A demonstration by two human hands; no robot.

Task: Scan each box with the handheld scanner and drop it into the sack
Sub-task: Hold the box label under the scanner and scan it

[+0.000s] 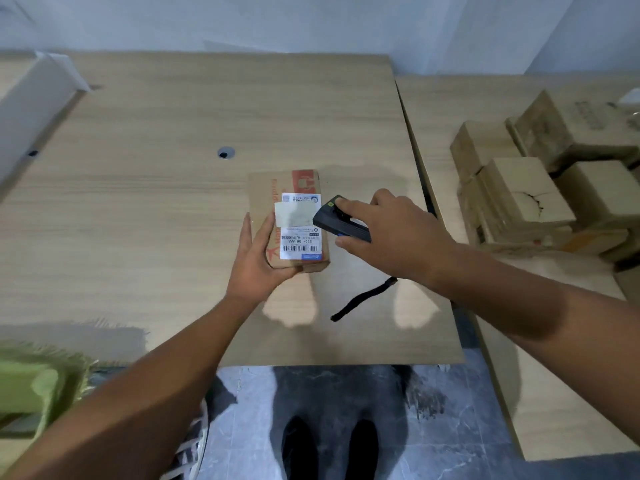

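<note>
A frayed green sack, blurred, perhaps woven. The left hand grips a rectangular cardboard box with a white label; the right hand clasps a black scanner.

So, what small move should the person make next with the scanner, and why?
Probably tip the scanner toward the barcode and trigger the scan. The right hand holds the scanner with its nose at the right edge of the label, while the barcode sits at the label's near end. The left hand grips the box; the sack lies at lower left.
</note>
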